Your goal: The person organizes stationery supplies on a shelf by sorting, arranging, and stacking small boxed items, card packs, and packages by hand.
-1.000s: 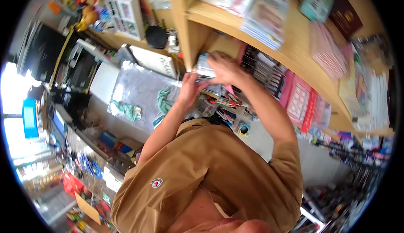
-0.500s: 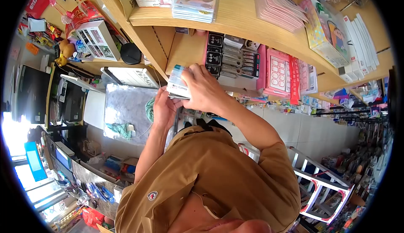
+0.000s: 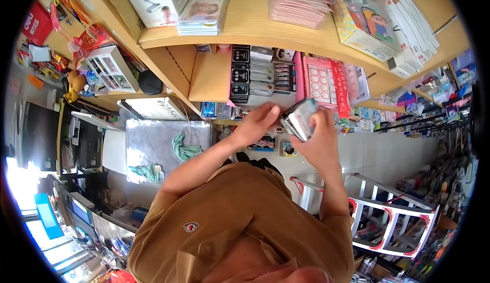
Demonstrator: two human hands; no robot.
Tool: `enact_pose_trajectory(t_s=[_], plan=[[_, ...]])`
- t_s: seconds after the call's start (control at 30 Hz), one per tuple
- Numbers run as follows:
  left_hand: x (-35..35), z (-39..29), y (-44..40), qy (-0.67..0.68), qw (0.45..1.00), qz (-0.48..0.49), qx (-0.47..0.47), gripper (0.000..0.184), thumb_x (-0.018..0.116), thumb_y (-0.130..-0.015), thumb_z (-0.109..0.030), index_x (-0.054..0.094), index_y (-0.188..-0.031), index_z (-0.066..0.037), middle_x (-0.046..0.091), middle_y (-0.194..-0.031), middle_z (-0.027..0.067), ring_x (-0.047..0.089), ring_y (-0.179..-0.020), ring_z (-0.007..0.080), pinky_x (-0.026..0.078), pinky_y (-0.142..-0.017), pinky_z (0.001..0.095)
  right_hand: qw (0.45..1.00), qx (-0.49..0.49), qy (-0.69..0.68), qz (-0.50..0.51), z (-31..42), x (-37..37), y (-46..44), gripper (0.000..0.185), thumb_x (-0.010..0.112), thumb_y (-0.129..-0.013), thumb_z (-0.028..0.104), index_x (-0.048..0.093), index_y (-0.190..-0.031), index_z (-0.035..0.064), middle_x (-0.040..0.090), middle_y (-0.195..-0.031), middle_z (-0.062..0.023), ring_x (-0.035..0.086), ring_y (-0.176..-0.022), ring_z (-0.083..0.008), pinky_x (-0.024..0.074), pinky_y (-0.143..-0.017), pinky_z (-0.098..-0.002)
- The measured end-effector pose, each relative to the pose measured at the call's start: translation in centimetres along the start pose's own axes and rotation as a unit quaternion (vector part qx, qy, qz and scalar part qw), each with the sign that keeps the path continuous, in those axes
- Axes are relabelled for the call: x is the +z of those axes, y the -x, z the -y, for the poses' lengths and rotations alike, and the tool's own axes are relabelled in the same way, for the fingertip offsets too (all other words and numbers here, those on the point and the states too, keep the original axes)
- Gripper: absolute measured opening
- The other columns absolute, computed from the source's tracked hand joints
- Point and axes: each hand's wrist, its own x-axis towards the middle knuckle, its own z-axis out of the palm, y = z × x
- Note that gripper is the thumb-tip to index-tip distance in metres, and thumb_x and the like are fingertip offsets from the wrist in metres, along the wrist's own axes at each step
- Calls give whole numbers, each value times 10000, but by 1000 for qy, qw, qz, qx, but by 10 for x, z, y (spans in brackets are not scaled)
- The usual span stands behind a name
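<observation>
Head view: right hand (image 3: 320,141), fingers clasping a stack of packets (image 3: 300,120), 3 o'clock from centre; left hand (image 3: 258,125), fingers loosely released, at the stack's 9 o'clock; wooden shelf (image 3: 247,27) towards 12.

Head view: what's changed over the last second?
The right hand has drawn the stack out from the left end of the lower shelf and carried it rightward, keeping hold. The left hand has followed rightward; whether it touches the stack is unclear. The black boxes and pink pack stayed put.

Wooden shelves (image 3: 245,27); pale floor (image 3: 377,152) (tiled); bright window (image 3: 20,178) at left.
</observation>
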Motion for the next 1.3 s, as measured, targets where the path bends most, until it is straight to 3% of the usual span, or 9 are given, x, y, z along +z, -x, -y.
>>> enact_pose_trajectory(t_s=[0.13, 0.2, 0.33, 0.43, 0.67, 0.77, 1.03, 1.13, 1.3], plan=[[-23, -56, -79, -422, 877, -36, 227, 599, 720, -954, -306, 500, -1397, 32, 575, -1389, 226, 588, -1274, 356, 486, -1070, 418, 996, 60, 17, -63, -22, -19, 22, 559, 876, -637, 153, 429, -957, 51, 495, -1077, -183, 559, -940, -425, 489, -789, -498], [-31, -58, -155, -689, 697, 53, 192, 986, 870, -748, -412, 403, -1472, 68, 498, -1458, 289, 479, -1370, 422, 409, -1136, 464, 990, 115, 2, -88, -38, -11, 31, 589, 896, -622, 140, 419, -955, 48, 486, -1071, -181, 558, -938, -421, 484, -803, -484], [-19, -28, -193, -748, 642, 161, 59, 1383, 947, -523, -559, 272, -1548, 79, 425, -1482, 343, 409, -1406, 461, 333, -1188, 479, 983, 173, -2, -66, -36, -20, 75, 559, 894, -634, 139, 440, -946, 45, 514, -1145, -207, 585, -1006, -439, 511, -822, -491], [-19, -22, -204, -805, 569, 163, 21, 1350, 935, -557, -517, 248, -1561, 70, 408, -1499, 337, 417, -1401, 457, 348, -1181, 475, 975, 203, -13, -87, -46, -15, 96, 560, 893, -633, 138, 442, -950, 41, 510, -1155, -210, 581, -1007, -440, 507, -835, -489], [-22, -44, -205, -741, 649, 174, -5, 1246, 882, -615, -389, 225, -1572, 64, 390, -1505, 338, 413, -1402, 462, 397, -1142, 485, 951, 293, -30, -94, -60, -9, 123, 562, 882, -623, 118, 433, -951, 38, 489, -1080, -173, 554, -927, -415, 487, -809, -483], [-28, -54, -202, -736, 658, 103, 125, 1221, 888, -601, -383, 259, -1543, 75, 455, -1452, 336, 469, -1360, 456, 423, -1119, 486, 953, 287, -27, -91, -68, -3, 123, 566, 884, -621, 123, 435, -956, 37, 490, -1075, -170, 553, -929, -410, 489, -809, -478], [-9, -149, -158, -682, 717, 142, 28, 852, 832, -652, -459, 570, -1228, 111, 675, -1112, 296, 655, -1069, 426, 503, -989, 448, 977, 201, -32, -66, -59, -3, 66, 543, 869, -649, 165, 450, -971, 39, 487, -1034, -164, 548, -914, -392, 484, -795, -475], [-21, -160, -125, -674, 713, 160, 111, 1059, 843, -635, -437, 412, -1440, 100, 658, -1185, 318, 646, -1122, 416, 488, -1018, 443, 989, 129, -43, -49, -48, 0, 24, 552, 859, -671, 250, 451, -975, 37, 489, -1012, -165, 537, -893, -375, 472, -764, -471], [-42, -172, -35, -677, 712, 180, -44, 1194, 857, -636, -379, 252, -1574, 46, 472, -1432, 276, 515, -1308, 392, 459, -1055, 431, 994, 102, -26, -13, -24, 22, -61, 609, 850, -683, 343, 501, -1057, 10, 527, -1030, -189, 577, -930, -386, 489, -803, -480]])
